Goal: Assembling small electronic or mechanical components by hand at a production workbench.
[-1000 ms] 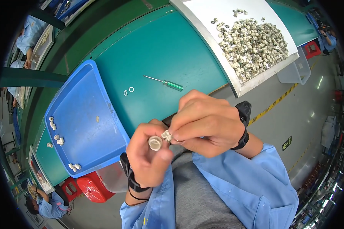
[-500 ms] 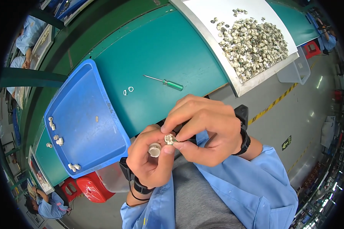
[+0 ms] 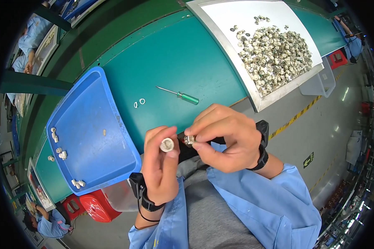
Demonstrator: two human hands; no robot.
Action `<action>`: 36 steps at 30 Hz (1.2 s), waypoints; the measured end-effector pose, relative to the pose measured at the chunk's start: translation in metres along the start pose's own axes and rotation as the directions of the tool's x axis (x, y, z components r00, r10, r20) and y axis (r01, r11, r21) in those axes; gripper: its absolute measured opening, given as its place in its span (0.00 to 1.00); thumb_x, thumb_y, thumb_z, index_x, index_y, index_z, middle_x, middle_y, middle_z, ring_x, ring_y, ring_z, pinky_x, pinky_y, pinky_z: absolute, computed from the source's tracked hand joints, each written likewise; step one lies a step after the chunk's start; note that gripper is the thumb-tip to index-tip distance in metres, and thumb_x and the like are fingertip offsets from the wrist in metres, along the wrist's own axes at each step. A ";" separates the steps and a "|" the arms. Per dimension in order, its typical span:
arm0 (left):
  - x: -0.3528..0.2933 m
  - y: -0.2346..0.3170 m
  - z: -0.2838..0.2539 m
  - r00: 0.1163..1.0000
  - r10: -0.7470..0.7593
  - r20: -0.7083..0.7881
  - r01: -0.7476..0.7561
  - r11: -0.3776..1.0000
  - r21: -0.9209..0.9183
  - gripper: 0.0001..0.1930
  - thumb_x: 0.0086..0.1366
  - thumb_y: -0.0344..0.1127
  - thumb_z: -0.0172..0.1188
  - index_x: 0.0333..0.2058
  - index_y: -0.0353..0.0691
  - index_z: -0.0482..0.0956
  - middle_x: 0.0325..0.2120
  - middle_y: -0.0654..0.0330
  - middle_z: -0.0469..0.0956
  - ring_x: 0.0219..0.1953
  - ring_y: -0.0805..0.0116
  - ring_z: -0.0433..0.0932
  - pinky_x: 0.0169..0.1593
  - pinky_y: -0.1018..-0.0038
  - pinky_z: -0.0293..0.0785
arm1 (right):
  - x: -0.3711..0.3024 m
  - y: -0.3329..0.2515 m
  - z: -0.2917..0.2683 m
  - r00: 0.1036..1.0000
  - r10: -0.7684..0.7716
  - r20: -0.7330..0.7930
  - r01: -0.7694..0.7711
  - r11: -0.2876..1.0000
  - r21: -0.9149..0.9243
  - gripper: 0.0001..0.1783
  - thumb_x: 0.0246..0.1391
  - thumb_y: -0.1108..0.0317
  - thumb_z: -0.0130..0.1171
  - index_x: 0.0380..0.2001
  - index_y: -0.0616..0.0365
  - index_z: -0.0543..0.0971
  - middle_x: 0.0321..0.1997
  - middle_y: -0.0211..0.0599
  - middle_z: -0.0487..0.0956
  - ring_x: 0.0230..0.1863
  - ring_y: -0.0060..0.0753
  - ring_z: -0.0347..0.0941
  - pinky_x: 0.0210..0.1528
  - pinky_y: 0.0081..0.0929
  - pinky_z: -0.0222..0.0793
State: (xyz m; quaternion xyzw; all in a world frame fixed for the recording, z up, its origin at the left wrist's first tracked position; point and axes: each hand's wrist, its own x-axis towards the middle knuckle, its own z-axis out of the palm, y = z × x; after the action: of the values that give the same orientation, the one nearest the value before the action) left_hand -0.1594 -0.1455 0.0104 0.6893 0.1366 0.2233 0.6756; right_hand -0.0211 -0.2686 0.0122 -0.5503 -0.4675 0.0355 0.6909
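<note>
Round white cap [image 3: 167, 145] sits up in the left hand [image 3: 158, 172], open face toward the person's head; inner detail too small to read from here. Thumb and bent fingers clamp around its sides, palm partly open. Right hand [image 3: 230, 141] pinches a small pale part [image 3: 190, 140] with thumb and fingertips, other fingers loosely curled. Hands near each other but apart; cap and part just beside each other, visible gap between. Both are held in front of the person's body, off the near edge of the green tabletop [image 3: 183, 62]. Black wristband on each wrist, blue sleeves [image 3: 257, 195] behind.

Beyond the hands: green-handled screwdriver [image 3: 188, 98] lies on the tabletop, shaft pointing up-left. Two thin white rings [image 3: 142, 101] left of it, side by side. Further left, blue tray [image 3: 87, 116]: white fittings [image 3: 62, 155] in small groups along its far-left side, plus one small tan piece [image 3: 104, 133] nearer the middle. Upper right, metal-edged tray [image 3: 226, 43] with white base carries a big heap of small pale and dark parts [image 3: 276, 58]. Red stool [image 3: 97, 205] on the floor, lower left. Co-workers in blue at the edges.
</note>
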 end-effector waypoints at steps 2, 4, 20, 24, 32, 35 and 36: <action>0.001 0.001 -0.005 0.997 0.045 0.056 -0.050 0.995 0.090 0.22 0.62 0.18 0.58 0.56 0.29 0.68 0.40 0.54 0.73 0.36 0.71 0.72 0.41 0.76 0.69 | 0.001 0.004 0.003 0.997 -0.069 0.026 0.070 0.997 -0.019 0.14 0.43 0.87 0.64 0.34 0.63 0.78 0.35 0.48 0.83 0.33 0.40 0.81 0.32 0.29 0.77; 0.000 0.002 -0.010 0.980 0.112 0.165 -0.154 0.951 0.268 0.25 0.62 0.18 0.59 0.58 0.28 0.66 0.43 0.51 0.75 0.40 0.68 0.76 0.44 0.74 0.73 | 0.002 0.004 0.004 0.994 -0.100 0.046 0.101 0.995 -0.022 0.13 0.42 0.87 0.64 0.34 0.63 0.78 0.35 0.48 0.83 0.33 0.40 0.81 0.32 0.29 0.77; 0.006 -0.004 -0.010 0.911 0.355 0.209 -0.380 0.920 0.096 0.20 0.56 0.20 0.69 0.46 0.30 0.71 0.39 0.42 0.82 0.37 0.56 0.85 0.40 0.67 0.82 | 0.008 0.003 -0.011 0.964 -0.112 0.241 0.081 0.988 0.134 0.13 0.38 0.88 0.64 0.31 0.66 0.83 0.38 0.49 0.84 0.35 0.40 0.80 0.33 0.29 0.78; 0.010 0.000 -0.012 0.857 0.419 0.299 -0.484 0.853 0.194 0.22 0.57 0.19 0.66 0.48 0.30 0.68 0.39 0.39 0.81 0.36 0.58 0.83 0.39 0.69 0.79 | 0.006 0.001 -0.013 0.967 -0.039 0.252 -0.007 0.984 0.178 0.13 0.37 0.88 0.64 0.30 0.67 0.84 0.39 0.49 0.84 0.36 0.40 0.80 0.33 0.29 0.78; 0.003 0.006 -0.010 0.842 0.451 0.296 -0.537 0.754 0.378 0.24 0.54 0.21 0.70 0.48 0.31 0.69 0.37 0.41 0.82 0.31 0.57 0.83 0.32 0.69 0.78 | -0.001 -0.008 -0.008 0.977 -0.106 0.183 0.111 0.994 -0.020 0.13 0.36 0.89 0.65 0.30 0.67 0.84 0.37 0.51 0.84 0.35 0.43 0.82 0.33 0.31 0.79; 0.002 0.006 -0.010 0.843 0.446 0.301 -0.532 0.777 0.337 0.25 0.53 0.21 0.70 0.48 0.31 0.70 0.36 0.42 0.82 0.31 0.57 0.83 0.31 0.70 0.78 | -0.004 -0.008 -0.009 0.982 -0.080 0.172 0.070 0.996 0.060 0.13 0.36 0.89 0.66 0.29 0.67 0.84 0.36 0.51 0.84 0.34 0.44 0.82 0.32 0.32 0.79; 0.002 0.005 -0.010 0.843 0.445 0.302 -0.529 0.787 0.317 0.25 0.53 0.21 0.71 0.48 0.31 0.70 0.36 0.43 0.82 0.31 0.58 0.82 0.31 0.70 0.78 | -0.005 -0.008 -0.009 0.982 -0.076 0.171 0.067 0.996 0.058 0.13 0.36 0.89 0.66 0.29 0.67 0.84 0.36 0.51 0.84 0.34 0.44 0.82 0.32 0.32 0.79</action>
State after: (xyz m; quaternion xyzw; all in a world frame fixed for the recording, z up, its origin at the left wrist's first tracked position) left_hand -0.1630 -0.1364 0.0157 0.8404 -0.0778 0.2845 0.4546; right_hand -0.0212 -0.2814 0.0164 -0.5098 -0.5439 0.0705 0.6628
